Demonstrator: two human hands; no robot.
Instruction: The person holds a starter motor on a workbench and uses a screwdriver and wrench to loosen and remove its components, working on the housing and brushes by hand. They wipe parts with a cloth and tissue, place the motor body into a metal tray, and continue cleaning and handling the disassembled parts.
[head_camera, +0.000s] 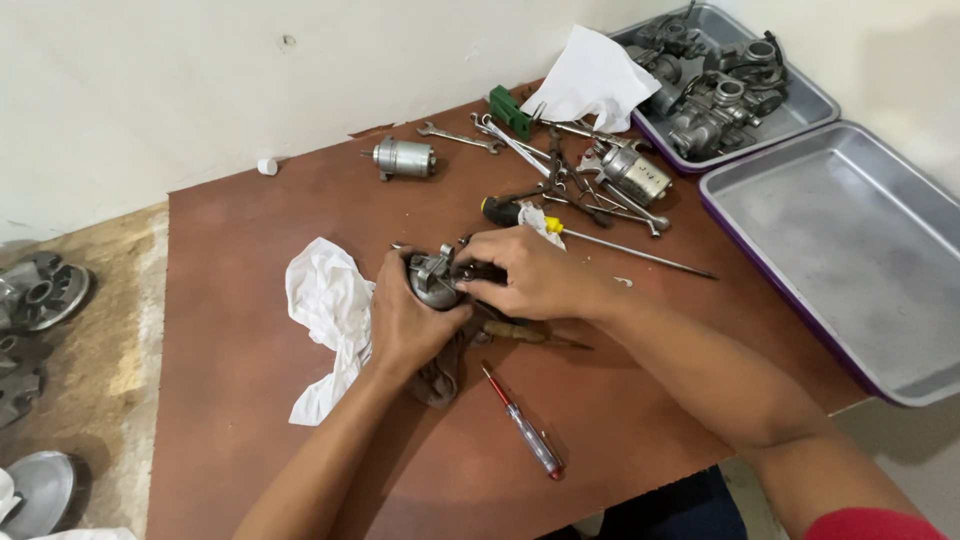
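Far tray (800, 105) holds, seemingly, carburetors (715, 85); near tray (850, 240) bare.

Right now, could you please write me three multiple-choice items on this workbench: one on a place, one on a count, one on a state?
1. Where does the white rag lie?
A. In a tray
B. On the board beside the left hand
C. On the floor

2. How many metal trays stand at the right?
A. Two
B. One
C. Four

3. What is the state of the nearer tray?
A. Full of parts
B. Overturned
C. Empty

Answers:
1 B, it lies on the brown board at that hand.
2 A, the far tray holds grey parts.
3 C, only bare metal shows.
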